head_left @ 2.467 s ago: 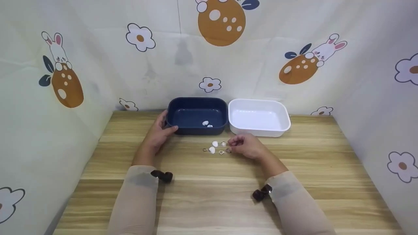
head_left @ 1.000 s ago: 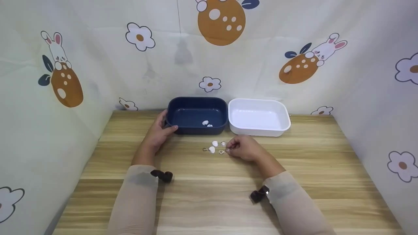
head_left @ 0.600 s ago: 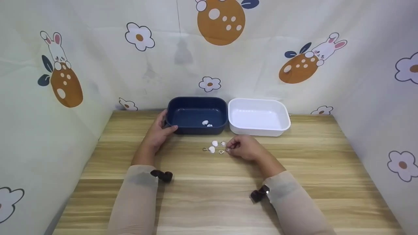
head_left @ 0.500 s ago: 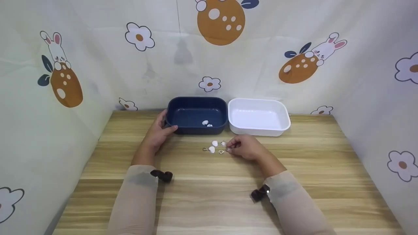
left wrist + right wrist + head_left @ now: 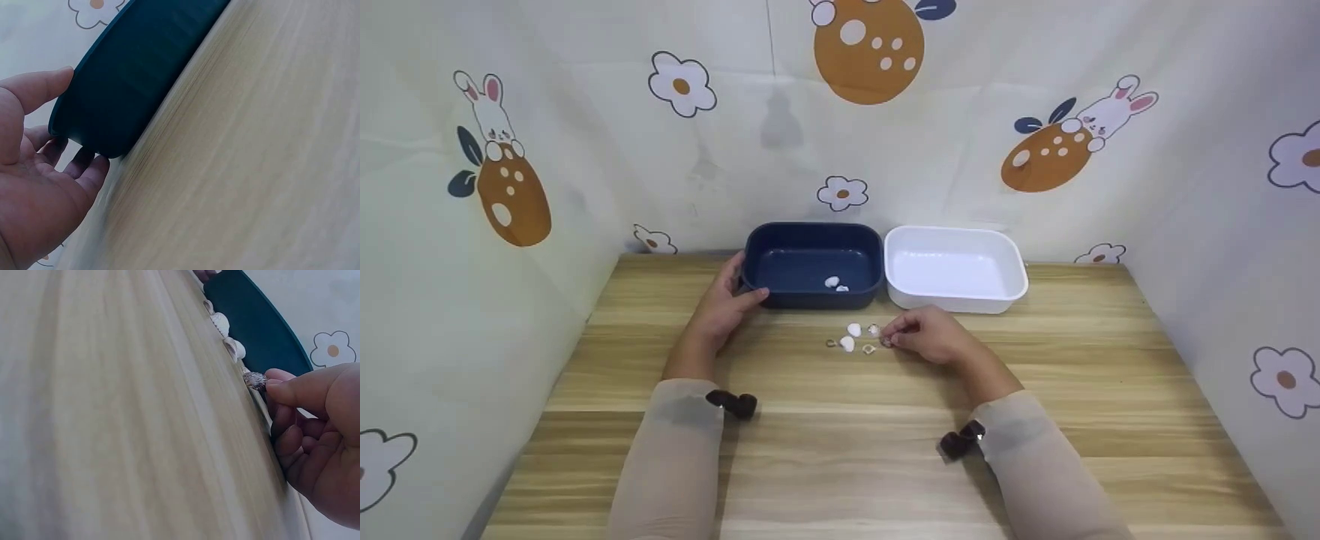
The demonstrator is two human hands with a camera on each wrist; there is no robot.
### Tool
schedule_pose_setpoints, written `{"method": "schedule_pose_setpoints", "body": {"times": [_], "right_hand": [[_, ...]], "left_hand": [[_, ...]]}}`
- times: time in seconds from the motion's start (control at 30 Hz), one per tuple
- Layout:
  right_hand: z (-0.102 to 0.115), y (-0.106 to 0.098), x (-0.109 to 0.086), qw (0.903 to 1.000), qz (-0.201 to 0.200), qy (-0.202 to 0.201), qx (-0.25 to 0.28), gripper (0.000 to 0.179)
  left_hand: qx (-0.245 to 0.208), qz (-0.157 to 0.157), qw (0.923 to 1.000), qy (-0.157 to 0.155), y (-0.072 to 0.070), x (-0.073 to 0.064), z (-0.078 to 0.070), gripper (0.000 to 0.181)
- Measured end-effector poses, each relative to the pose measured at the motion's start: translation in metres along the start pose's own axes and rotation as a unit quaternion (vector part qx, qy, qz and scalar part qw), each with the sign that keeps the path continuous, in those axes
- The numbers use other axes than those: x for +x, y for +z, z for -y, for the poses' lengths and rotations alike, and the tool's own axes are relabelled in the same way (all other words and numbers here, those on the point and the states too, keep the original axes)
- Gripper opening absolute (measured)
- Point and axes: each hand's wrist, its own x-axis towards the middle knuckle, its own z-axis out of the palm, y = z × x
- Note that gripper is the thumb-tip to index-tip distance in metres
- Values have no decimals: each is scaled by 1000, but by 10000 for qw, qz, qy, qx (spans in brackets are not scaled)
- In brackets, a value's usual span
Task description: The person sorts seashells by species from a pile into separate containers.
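Note:
At the left end of a dark blue box (image 5: 813, 300), my left hand (image 5: 724, 306) holds on with its thumb at the front rim. In the left wrist view its fingers (image 5: 93, 174) curl against the box's end wall. My right hand (image 5: 934, 335) pinches a small dark mottled seashell (image 5: 256, 381) between thumb and forefinger, close to the table in front of the boxes. Left of it lie a white shell (image 5: 854, 330), another white shell (image 5: 847, 344) and several smaller shells. Two white shells (image 5: 832, 282) are inside the blue box.
A white box (image 5: 956, 306) stands right beside the blue one, near the back of the wooden table (image 5: 840, 435). Behind them hangs a patterned curtain (image 5: 960, 150), which also closes in both sides. A small wrist camera (image 5: 958, 442) sits on each sleeve.
My right hand has shifted slightly right and away from me, and the dark shell at its fingertips shows more plainly. My left hand and both boxes have stayed in place.

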Motion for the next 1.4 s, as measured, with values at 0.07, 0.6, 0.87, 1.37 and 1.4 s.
{"method": "schedule_pose_setpoints", "body": {"times": [0.07, 0.6, 0.87, 1.37, 1.4], "right_hand": [[-1, -1, 1, 9998, -1, 38, 176, 18], [9, -28, -6, 9762, -472, 593, 2030, 26], [9, -48, -12, 9562, -1058, 619, 2658, 26], [15, -81, 11, 9258, -1403, 651, 3450, 21], [16, -83, 13, 9259, -1405, 667, 3442, 23]], "left_hand": [[8, -2, 10000, 7, 0, 0, 0, 92], [-59, 40, 9999, 87, 0, -1, -2, 91], [-17, 38, 9998, 194, 0, 0, 0, 91], [-14, 7, 9998, 206, 0, -2, -1, 91], [-24, 13, 9998, 210, 1, -2, -1, 91]]}}
